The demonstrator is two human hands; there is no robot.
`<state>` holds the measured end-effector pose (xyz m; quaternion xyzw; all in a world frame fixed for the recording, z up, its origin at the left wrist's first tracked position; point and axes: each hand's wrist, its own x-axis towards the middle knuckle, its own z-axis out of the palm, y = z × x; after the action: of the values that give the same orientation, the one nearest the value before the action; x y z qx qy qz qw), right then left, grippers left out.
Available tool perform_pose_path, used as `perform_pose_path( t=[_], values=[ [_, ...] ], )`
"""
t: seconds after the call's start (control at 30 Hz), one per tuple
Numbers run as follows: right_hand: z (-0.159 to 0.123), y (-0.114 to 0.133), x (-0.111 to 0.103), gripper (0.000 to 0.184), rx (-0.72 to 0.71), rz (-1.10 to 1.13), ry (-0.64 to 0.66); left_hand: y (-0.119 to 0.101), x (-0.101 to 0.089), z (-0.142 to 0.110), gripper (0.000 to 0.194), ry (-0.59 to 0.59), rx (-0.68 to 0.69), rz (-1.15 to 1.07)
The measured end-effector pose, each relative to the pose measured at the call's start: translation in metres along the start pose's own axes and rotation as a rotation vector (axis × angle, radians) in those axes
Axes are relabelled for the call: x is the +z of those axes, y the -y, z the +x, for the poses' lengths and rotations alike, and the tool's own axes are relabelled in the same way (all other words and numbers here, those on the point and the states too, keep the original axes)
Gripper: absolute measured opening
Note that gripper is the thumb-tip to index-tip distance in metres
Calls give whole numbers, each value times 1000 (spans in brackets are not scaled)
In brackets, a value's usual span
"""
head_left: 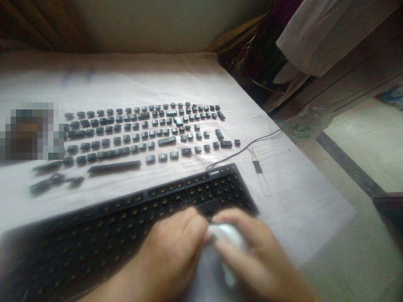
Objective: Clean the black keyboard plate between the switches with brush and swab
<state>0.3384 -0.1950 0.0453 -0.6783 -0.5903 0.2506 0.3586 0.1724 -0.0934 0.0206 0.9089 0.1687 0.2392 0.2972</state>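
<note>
My right hand (248, 247) is closed around a rounded white object (228, 233), too blurred to name. Against it my left hand (179, 239) is closed, thumb side touching the white object; whatever its fingers hold is hidden. Both hands are over the near right part of a black keyboard (145, 196), whose keycaps are off, baring rows of small light-coloured studs. Beyond the keyboard, loose black keycaps (166, 141) lie in rows on a white cloth (151, 79). A long spacebar keycap (115, 166) is among them.
A wire keycap puller (257, 167) with a black middle lies right of the keyboard, beside its cable (242, 149). A pixelated patch (31, 128) covers something at the left. Past the table's right edge are a plastic bag (305, 123) and a tiled floor (362, 142).
</note>
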Motion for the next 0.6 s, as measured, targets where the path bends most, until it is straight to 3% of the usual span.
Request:
perform_pose_path(
  t=[0.17, 0.3, 0.5, 0.6],
  values=[
    [-1, 2, -2, 9, 13, 13, 15, 0, -3, 1, 28, -3, 19, -26],
    [-5, -1, -10, 31, 74, 12, -11, 2, -9, 3, 29, -43, -15, 0],
    [-16, -4, -27, 12, 181, 92, -167, 3, -24, 6, 25, 9, -96, -2],
    [-19, 1, -32, 14, 126, 59, -215, -1, -29, 5, 21, -71, -96, -2]
  ],
)
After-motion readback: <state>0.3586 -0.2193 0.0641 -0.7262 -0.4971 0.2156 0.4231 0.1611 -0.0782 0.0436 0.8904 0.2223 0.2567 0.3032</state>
